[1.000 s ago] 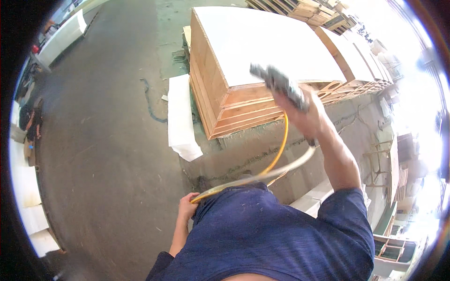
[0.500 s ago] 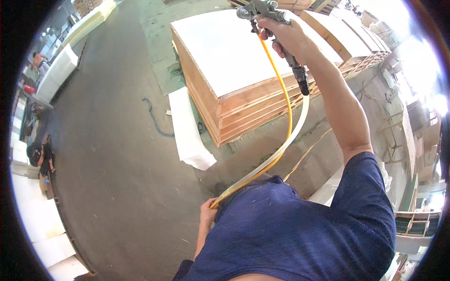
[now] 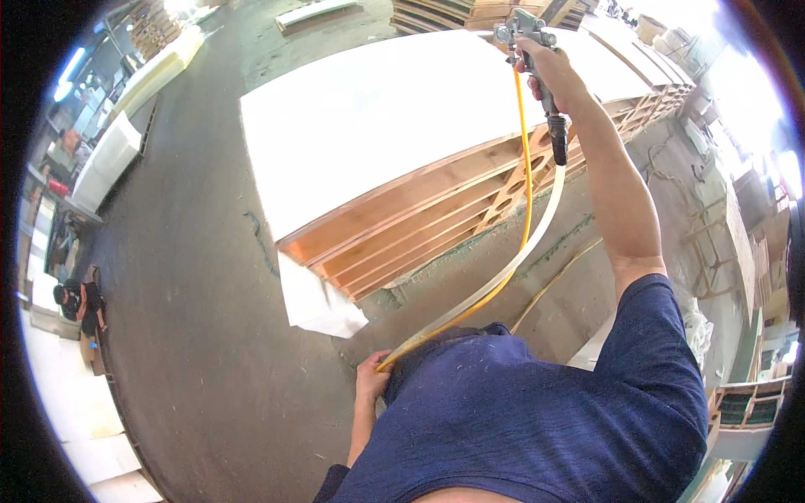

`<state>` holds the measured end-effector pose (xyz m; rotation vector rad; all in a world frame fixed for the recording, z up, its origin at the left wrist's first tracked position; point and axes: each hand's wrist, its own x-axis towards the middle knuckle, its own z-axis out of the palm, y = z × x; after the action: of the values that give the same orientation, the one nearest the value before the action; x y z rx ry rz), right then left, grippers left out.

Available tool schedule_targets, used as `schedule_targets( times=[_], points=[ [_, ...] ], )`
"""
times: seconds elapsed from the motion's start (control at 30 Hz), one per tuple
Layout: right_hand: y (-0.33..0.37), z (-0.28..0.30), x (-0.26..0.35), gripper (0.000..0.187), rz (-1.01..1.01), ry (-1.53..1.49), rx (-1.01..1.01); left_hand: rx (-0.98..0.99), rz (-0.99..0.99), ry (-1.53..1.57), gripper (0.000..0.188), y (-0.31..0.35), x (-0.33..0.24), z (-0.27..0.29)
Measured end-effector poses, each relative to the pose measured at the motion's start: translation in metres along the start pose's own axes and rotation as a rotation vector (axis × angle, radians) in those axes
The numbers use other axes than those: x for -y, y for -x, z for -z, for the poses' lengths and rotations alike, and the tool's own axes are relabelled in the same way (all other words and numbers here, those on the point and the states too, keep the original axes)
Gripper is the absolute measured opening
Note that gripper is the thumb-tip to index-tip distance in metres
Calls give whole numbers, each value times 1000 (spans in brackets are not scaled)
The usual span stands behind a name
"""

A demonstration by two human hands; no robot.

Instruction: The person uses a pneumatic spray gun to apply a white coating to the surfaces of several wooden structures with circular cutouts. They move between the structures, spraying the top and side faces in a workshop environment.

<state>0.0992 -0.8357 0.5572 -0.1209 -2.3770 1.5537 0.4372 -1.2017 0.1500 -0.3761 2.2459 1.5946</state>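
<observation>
My right hand [image 3: 555, 74] is stretched out at the upper right, closed around the handle of a metal spray gun [image 3: 527, 35]. From the gun hang a yellow hose [image 3: 526, 159] and a thicker whitish hose [image 3: 541, 225], which curve down toward my waist. There my left hand [image 3: 371, 379] has its fingers wrapped on the hoses, close to my dark blue shirt. The gun is over a large white sheet [image 3: 369, 126] on top of stacked wooden frames [image 3: 411, 220]. I cannot make out any spray.
A white block-like piece [image 3: 317, 303] lies on the grey floor by the stack's near corner. More wooden frames [image 3: 633, 121] continue to the right. Long white slabs [image 3: 109, 163] line the left side. A dark cord [image 3: 262, 239] and a yellowish hose [image 3: 553, 281] lie on the floor.
My right hand and the spray gun have moved to the right. The white top now fills more of the view and reaches farther left, and the stack's left side is hidden. My left hand stays on the hoses.
</observation>
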Motion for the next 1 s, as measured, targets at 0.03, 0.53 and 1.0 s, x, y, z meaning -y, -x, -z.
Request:
schedule_targets(
  times=[0.03,0.53,1.0],
  points=[
    [-8,17,-8,33,-11,-26,-16,8,-7,26,31,-4,-2,-12],
    [129,98,-137,27,-197,-315,-162,-118,180,-168,31,32,41,-22],
    [272,-49,-13,22,196,-107,518,23,281,-27,22,101,189,35]
  ],
)
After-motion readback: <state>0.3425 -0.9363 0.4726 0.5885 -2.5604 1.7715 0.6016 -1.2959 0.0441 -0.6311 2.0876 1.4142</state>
